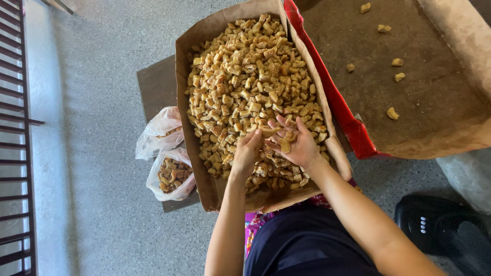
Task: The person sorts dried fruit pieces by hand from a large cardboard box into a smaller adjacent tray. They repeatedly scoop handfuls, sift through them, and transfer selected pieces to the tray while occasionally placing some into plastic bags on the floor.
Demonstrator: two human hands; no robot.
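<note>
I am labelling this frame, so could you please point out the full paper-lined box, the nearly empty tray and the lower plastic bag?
Full paper-lined box (180, 92): head view, on its left paper wall.
Nearly empty tray (419, 102): head view, on its bare brown floor.
Lower plastic bag (171, 176): head view, on its filled middle.

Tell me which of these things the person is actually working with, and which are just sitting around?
In use:
- left hand and right hand, holding a few pieces
- paper-lined box heaped with golden-brown chunks

Lying about:
- two plastic bags with some chunks inside
- red-edged box with a few scattered pieces
- black device on the floor
- metal railing
</note>
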